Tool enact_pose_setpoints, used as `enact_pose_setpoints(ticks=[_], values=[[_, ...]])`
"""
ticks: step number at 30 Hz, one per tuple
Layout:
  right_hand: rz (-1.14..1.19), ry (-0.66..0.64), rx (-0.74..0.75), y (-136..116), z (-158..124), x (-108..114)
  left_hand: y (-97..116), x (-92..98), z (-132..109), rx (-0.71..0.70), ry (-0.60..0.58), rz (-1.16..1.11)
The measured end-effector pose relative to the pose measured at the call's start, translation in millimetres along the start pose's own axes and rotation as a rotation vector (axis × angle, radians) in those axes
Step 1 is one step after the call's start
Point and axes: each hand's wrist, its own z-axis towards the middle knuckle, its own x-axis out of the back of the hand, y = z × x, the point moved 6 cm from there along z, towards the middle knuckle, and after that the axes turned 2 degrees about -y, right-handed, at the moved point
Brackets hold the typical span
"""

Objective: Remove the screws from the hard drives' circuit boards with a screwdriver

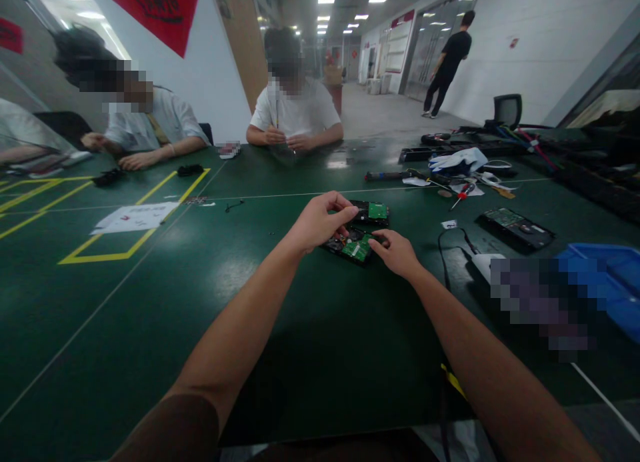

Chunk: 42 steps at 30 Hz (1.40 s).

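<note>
Two hard drives with green circuit boards facing up lie on the table in front of me. My left hand (327, 219) is above the nearer hard drive (356, 250), with thumb and index finger pinched together. Anything between those fingertips is too small to make out. At the nearer drive's right edge, my right hand (397, 252) grips it with thumb and index finger. The farther hard drive (376, 212) lies just behind, partly covered by my left fingers.
On the right are another hard drive (517, 229), a blue bin (605, 282), a screwdriver (465, 192), gloves (459, 161) and a black cable (445, 262). A paper sheet (135, 217) lies left within yellow tape. People sit across the green table (280, 375); another person (450, 65) stands behind.
</note>
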Motion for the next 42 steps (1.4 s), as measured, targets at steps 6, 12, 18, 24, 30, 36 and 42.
enact_pose_setpoints(ticks=[6, 12, 18, 24, 30, 36, 42], values=[[0.007, -0.002, 0.001, 0.3, 0.0, -0.1, -0.5, 2.4, 0.3, 0.005, 0.035, 0.022], [-0.005, -0.001, -0.023, -3.8, -0.8, 2.7, 1.7, 4.1, 0.3, 0.010, 0.026, 0.025], [-0.019, -0.004, -0.017, -1.3, 0.4, 0.9, -0.1, -0.6, 1.1, 0.013, -0.065, -0.054], [-0.011, -0.003, -0.020, 0.6, 0.6, 0.1, -4.3, -2.7, 1.9, 0.071, -0.066, -0.138], [-0.017, -0.008, -0.014, 1.5, 0.5, -1.0, -2.6, -3.2, 0.9, 0.090, -0.065, -0.189], [-0.017, -0.006, -0.020, 1.3, 0.7, -1.4, 1.4, -5.7, -0.3, 0.028, -0.065, -0.121], [-0.022, -0.016, -0.015, 1.5, 1.2, -1.7, -3.9, -0.1, 2.2, 0.022, -0.027, -0.110]])
